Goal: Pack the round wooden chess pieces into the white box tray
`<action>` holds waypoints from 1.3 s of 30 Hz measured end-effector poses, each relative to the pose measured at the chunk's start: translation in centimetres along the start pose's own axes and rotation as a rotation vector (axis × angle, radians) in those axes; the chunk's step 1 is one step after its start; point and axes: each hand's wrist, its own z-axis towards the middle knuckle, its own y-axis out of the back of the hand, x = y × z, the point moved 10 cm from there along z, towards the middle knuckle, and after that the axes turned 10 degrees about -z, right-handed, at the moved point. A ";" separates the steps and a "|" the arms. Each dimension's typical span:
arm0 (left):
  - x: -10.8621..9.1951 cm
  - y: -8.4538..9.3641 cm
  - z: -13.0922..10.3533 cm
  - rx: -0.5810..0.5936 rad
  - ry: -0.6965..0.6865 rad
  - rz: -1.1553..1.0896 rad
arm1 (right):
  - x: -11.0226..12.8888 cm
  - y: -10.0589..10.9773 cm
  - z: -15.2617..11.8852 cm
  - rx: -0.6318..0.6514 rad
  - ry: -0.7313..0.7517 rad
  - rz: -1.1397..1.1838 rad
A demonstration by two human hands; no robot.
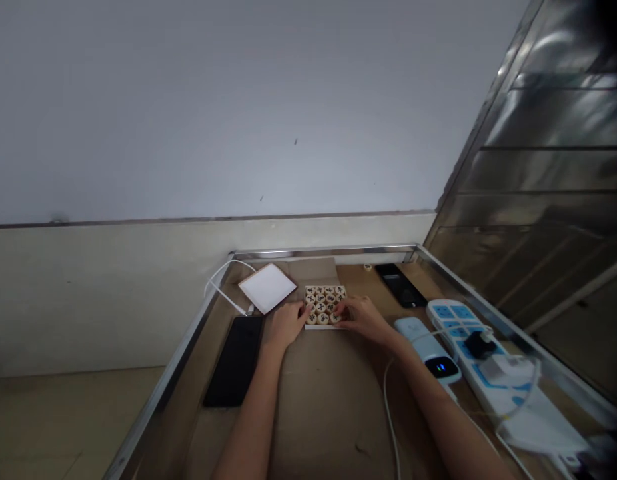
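A small white box (326,327) lies on the cardboard-covered table, filled with rows of round wooden pieces (321,308) bearing dark characters. At the box's left side rests my left hand (288,323), its thumb reaching over the edge onto a piece. My right hand (361,316) is at the right side, with fingertips pressed together at a piece in the front right corner of the box. One more round piece (367,267) lies apart on the table, behind and to the right of the box.
A white square lid (267,288) and a black tablet (234,361) are on the left. To the right lie a black phone (401,285), a light blue device (428,350) and a power strip (508,380) with cables. A metal rim (323,251) borders the table.
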 end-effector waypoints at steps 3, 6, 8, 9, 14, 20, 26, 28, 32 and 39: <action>-0.2 0.1 0.0 -0.008 -0.020 0.000 | 0.4 -0.6 0.2 -0.019 0.066 0.039; -0.3 0.3 -0.1 -0.017 -0.028 -0.004 | 0.7 -1.1 0.3 -0.034 0.118 0.127; -0.4 0.3 -0.1 -0.023 -0.032 -0.004 | 0.7 -1.3 0.3 -0.026 0.129 0.188; -0.5 0.4 -0.1 -0.027 -0.034 -0.001 | 0.7 -1.4 0.3 -0.021 0.132 0.212; -0.4 0.3 0.0 -0.043 -0.042 0.013 | 0.5 -1.1 0.2 -0.025 0.146 0.237; -0.3 0.2 0.0 -0.035 -0.044 0.011 | 0.6 -1.1 0.0 -0.030 0.147 0.208; -0.2 0.2 0.1 -0.030 -0.033 -0.001 | -2.1 0.7 1.2 -0.190 0.029 -0.021; -0.2 0.2 0.0 -0.037 -0.042 -0.014 | -5.1 2.0 2.1 -0.314 -0.179 -0.230; 0.0 0.2 0.0 -0.044 -0.055 -0.037 | -10.2 3.2 3.7 -0.380 -0.529 -0.529; 0.1 0.2 0.1 -0.031 -0.027 -0.044 | -11.0 2.5 4.2 -0.213 -0.512 -0.601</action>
